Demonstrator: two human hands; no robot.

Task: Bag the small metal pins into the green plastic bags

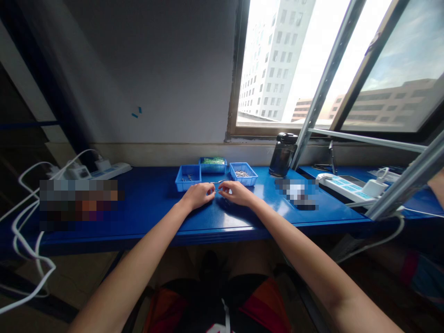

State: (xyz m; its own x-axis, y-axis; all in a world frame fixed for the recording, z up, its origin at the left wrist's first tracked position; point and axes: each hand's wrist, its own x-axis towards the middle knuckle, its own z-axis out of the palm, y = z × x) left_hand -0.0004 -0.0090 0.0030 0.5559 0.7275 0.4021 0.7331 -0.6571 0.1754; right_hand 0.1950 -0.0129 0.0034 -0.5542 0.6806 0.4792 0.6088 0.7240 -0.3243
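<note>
1. I am working over the middle of the blue worktop [145, 203], keeping both hands between its front edge and the trays standing toward its back edge.
2. My left hand [200, 196] is curling narrow, its fingertips closing on one end of a thin metal piece [218, 182]; my right hand [236, 192] is pinching toward the other end. The piece is lying across the small gap between them, just in front of the trays; its exact shape is too small to tell.
3. Just beyond my left hand, the left tray [183, 187] is holding a few small pieces; beyond my right, the right tray [248, 181] is holding many more. Nearest the back edge, the middle tray [212, 169] is carrying something green.
4. I judge that I am handling this single piece with both hands; the move is calling for steady fingertips and fine alignment.
</note>
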